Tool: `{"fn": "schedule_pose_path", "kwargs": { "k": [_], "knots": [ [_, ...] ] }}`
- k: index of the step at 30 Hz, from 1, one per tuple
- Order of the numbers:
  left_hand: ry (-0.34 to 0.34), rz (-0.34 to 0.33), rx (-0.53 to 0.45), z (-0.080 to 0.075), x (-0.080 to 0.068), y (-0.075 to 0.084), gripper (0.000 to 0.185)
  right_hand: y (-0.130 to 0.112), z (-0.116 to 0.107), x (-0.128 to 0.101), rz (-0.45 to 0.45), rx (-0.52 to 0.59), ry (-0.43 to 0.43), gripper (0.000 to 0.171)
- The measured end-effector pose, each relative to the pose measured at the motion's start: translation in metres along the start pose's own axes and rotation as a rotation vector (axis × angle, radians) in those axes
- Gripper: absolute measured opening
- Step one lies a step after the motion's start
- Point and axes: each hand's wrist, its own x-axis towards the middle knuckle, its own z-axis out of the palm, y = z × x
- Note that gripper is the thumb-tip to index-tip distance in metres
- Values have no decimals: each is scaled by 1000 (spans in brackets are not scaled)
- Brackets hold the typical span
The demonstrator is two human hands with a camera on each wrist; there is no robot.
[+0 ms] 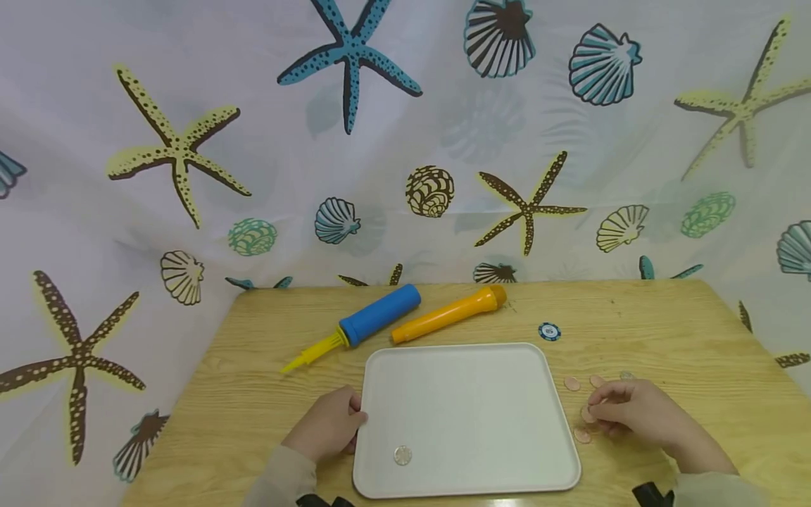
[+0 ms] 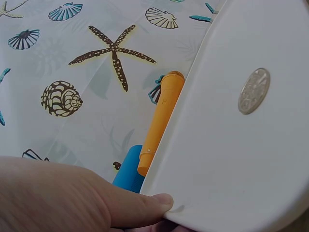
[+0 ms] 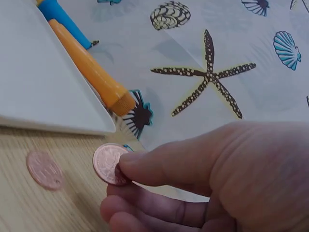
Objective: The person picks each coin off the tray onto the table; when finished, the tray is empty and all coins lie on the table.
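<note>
A white tray [image 1: 469, 408] lies on the wooden table, and my left hand [image 1: 326, 424] grips its left edge. The thumb [image 2: 154, 203] is on top of the rim. A silver-coloured coin [image 1: 402, 455] lies flat in the tray, towards the front left. Right of the tray, my right hand [image 1: 636, 412] pinches a copper-coloured coin [image 3: 108, 162] between thumb and fingers, its face showing in the right wrist view. Around that hand lie more copper coins [image 1: 572, 384] and a silver-coloured coin [image 1: 626, 375], partly behind it.
Behind the tray lie a blue pump [image 1: 380, 314] with a yellow nozzle and an orange toy microphone [image 1: 450, 315]. A blue-and-white poker chip [image 1: 549, 332] sits beyond the tray's far right corner. A cloth [image 1: 405, 141] printed with shells and starfish hangs behind the table.
</note>
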Motion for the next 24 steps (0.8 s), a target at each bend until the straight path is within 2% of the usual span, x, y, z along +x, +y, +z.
{"fn": "schedule_pose_path", "kwargs": {
  "k": [3,5,10,17,24],
  "knots": [
    [-1,1,-4,0,-1,1,5,8,-9,-1,83,-88,86,22],
    [1,2,-3,1,-1,2,5,11,-12,0,112,-125,107,18],
    [2,4,-6,1,-3,2,6,13,-12,0,103,-182,94,13],
    [10,5,-3,-1,-5,6,6,8,-12,-2,96,-277,121,10],
    [7,9,1,0,-5,4,6,10,-10,-2,120,-287,112,12]
  ]
}}
